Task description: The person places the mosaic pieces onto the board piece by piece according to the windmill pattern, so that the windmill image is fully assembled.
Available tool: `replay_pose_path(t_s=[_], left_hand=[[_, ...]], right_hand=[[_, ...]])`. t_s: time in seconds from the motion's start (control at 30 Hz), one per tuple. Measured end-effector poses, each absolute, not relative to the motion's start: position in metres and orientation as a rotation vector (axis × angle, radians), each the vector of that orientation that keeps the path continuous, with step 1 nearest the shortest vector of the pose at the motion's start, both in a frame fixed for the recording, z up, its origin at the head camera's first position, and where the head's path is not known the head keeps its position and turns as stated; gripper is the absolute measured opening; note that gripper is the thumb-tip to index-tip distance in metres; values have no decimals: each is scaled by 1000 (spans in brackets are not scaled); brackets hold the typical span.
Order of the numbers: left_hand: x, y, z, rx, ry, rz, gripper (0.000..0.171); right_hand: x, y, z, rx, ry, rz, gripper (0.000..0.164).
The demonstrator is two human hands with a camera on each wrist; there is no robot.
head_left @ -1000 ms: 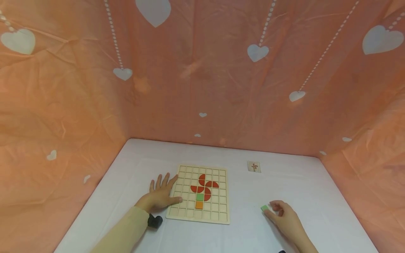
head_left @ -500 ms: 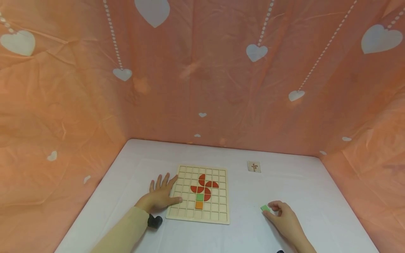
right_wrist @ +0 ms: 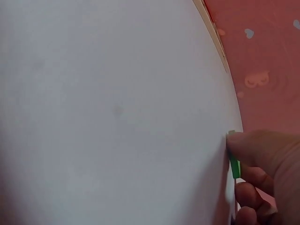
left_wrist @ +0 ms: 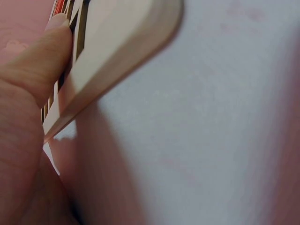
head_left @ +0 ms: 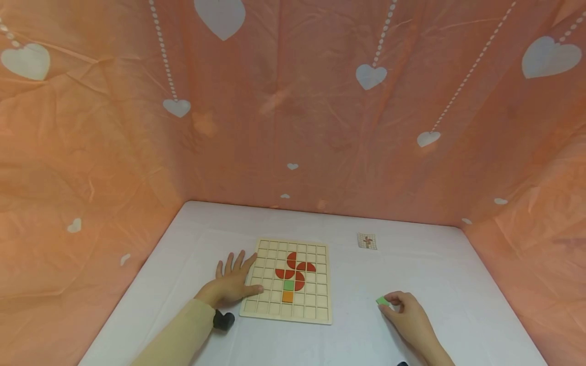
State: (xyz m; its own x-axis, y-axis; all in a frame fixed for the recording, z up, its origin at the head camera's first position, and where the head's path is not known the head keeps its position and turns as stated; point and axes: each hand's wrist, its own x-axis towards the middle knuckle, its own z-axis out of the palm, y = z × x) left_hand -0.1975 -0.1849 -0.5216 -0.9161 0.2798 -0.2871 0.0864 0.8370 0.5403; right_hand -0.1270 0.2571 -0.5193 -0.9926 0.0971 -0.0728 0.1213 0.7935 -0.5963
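My left hand (head_left: 232,284) lies with fingers spread at the left edge of a wooden grid board (head_left: 316,311), the thumb over its surface. In the left wrist view the thumb (left_wrist: 44,58) presses on the board's grooved face (left_wrist: 112,42). Set into the board are several red quarter-circle pieces (head_left: 299,279), a green square tile (head_left: 289,285) and an orange square tile (head_left: 287,297). Right of the board, my right hand (head_left: 409,319) pinches another green square tile (head_left: 382,301). In the right wrist view the thumb covers part of that tile (right_wrist: 236,168).
A small card (head_left: 367,241) printed with a red pinwheel on a grid lies behind and right of the board. The white table (head_left: 348,345) is bordered by an orange-pink curtain (head_left: 320,127) with hearts. A black heart-shaped item (head_left: 224,321) sits at the left wrist.
My right hand has shifted very slightly left, its index finger closing over the green tile. The left hand and the board stay as they were.
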Motion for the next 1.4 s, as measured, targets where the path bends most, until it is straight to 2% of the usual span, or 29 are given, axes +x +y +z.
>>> replay_pose_path(t_s=[0.23,0.57,0.9,1.03,1.4], left_hand=[[-199,-186,-523,273,2654,772,99],[-199,-185,-524,264,2651,786,100],[-198,-186,-524,277,2653,787,99],[-198,-186,-525,280,2662,770,99],[-197,-184,-522,270,2657,797,99]], right_hand=[[-128,249,-517,176,2923,-1002,25],[-132,241,-514,172,2866,-1033,29],[-136,225,-516,159,2838,-1111,19],[-139,212,-517,124,2837,-1137,13],[-142,154,-516,-76,2748,-1293,16]])
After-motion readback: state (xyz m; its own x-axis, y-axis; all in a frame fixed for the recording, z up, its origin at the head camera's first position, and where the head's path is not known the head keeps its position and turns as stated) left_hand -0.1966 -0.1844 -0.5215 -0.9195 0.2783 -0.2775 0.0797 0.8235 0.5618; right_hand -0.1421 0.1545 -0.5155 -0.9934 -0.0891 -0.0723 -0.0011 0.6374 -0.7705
